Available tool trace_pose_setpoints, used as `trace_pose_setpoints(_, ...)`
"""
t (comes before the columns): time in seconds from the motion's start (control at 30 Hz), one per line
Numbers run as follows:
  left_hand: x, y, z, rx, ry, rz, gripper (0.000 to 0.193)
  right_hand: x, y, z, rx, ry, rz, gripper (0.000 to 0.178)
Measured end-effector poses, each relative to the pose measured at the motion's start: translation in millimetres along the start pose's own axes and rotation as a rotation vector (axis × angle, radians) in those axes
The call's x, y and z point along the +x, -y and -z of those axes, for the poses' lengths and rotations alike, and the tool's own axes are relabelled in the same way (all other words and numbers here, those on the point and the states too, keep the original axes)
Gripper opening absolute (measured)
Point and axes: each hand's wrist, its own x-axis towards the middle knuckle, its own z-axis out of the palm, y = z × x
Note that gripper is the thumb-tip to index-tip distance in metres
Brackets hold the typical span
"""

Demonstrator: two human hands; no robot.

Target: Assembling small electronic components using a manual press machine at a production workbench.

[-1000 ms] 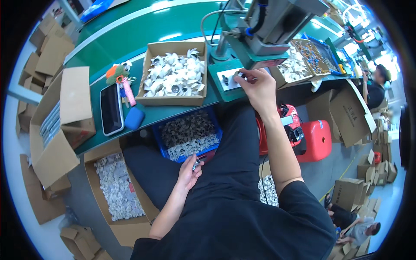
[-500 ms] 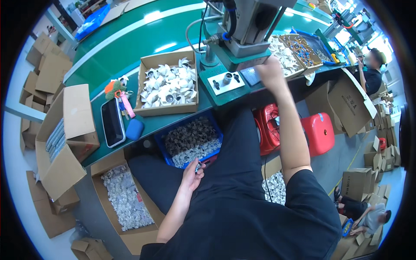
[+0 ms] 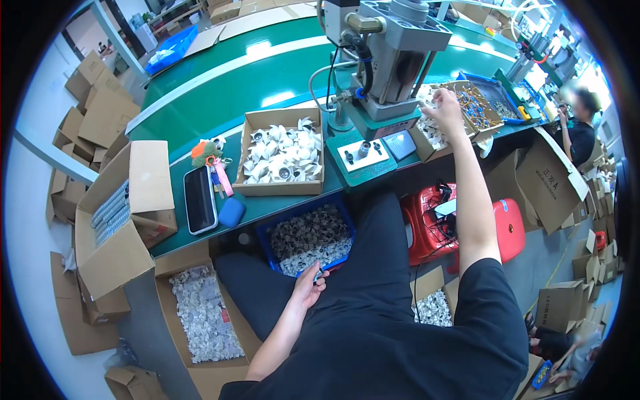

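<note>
My left hand (image 3: 308,288) rests over my lap, its fingers closed around a small metallic ring-like part (image 3: 319,275). With the arm stretched out, my right hand (image 3: 448,110) is at the right-hand cardboard box of white finned impellers (image 3: 433,133). Its fingers bend down among the impellers; what they pinch is partly hidden. Between the two arms' reach stands a bench press (image 3: 400,67). Below its head, a white fixture plate (image 3: 363,155) carries an upright metal post and dark bolts. No impeller sits on that post.
Another impeller box (image 3: 283,187) stands left of the press, beside a phone (image 3: 201,200) and blue case (image 3: 232,213). Under the bench edge is a blue bin (image 3: 310,233) of small metal parts. A red stool (image 3: 427,227) stands right. A co-worker (image 3: 580,127) sits far right.
My right hand has moved from beside the press head outward to the right-hand impeller box. The left hand still holds the small part. The whole view has shifted slightly.
</note>
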Motion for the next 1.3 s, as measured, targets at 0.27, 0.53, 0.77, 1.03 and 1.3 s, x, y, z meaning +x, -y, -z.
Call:
trace_pose_setpoints(0.27, -3.1, 2.1, 5.5, 0.008, 0.028, -0.001, 0.017, -4.0, -3.7, -12.5, 0.093, -0.065, -0.085, 0.035)
trace_pose_setpoints(0.53, 2.7, 0.7, 6.9, 0.030, 0.036, 0.008, 0.018, -7.0, -19.6, -17.3, 0.057, -0.114, 0.192, 0.035)
trace_pose_setpoints(0.77, 0.1, -3.5, -3.9, 0.015, 0.006, 0.015, 0.019, -35.0, 48.8, 35.2, 0.232, -0.195, -0.053, 0.028)
trace_pose_setpoints(1.03, -1.0, -1.9, 0.2, 0.038, 0.012, 0.010, 0.021, -78.1, 141.0, 3.2, 1.002, 0.529, -0.191, 0.028)
trace_pose_setpoints(1.3, -2.2, -4.8, -2.6, 0.031, 0.017, 0.007, 0.022, -62.1, 157.5, 9.0, 0.778, 0.731, -0.335, 0.036)
